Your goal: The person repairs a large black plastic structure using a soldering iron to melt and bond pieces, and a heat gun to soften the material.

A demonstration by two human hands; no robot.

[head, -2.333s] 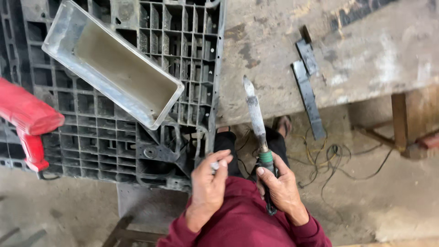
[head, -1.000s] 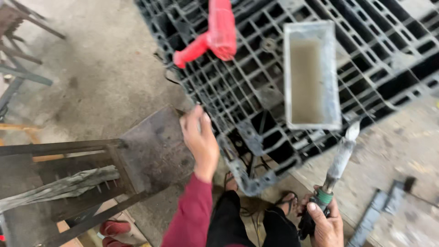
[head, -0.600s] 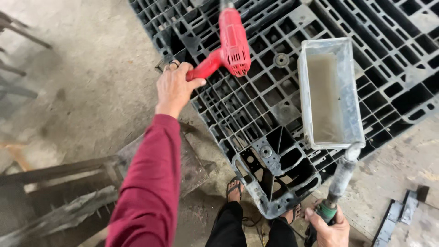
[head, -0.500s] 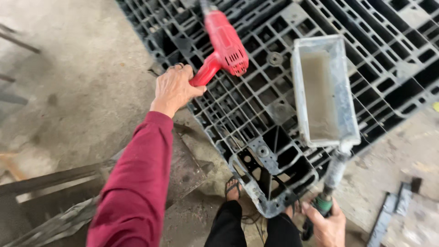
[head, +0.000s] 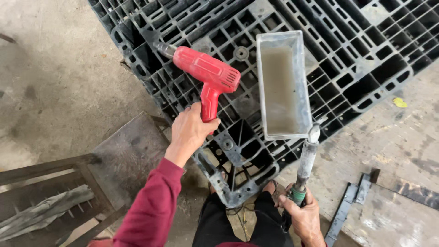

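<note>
The left hand (head: 190, 132), arm outstretched, wrapped a glossy red plastic drill (head: 208, 75) by its grip above a gridded black pallet (head: 366, 59). The right hand (head: 304, 217) clenched a long dusty tool (head: 305, 160) whose tip met a grey rectangular tray (head: 282, 87).

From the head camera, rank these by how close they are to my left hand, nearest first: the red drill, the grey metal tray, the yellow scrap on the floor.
1. Red drill: its handle is gripped in the left hand, over the black plastic pallet.
2. Grey metal tray: lying on the pallet, to the right of the drill.
3. Yellow scrap: far right, on the concrete floor beyond the pallet's edge.
</note>
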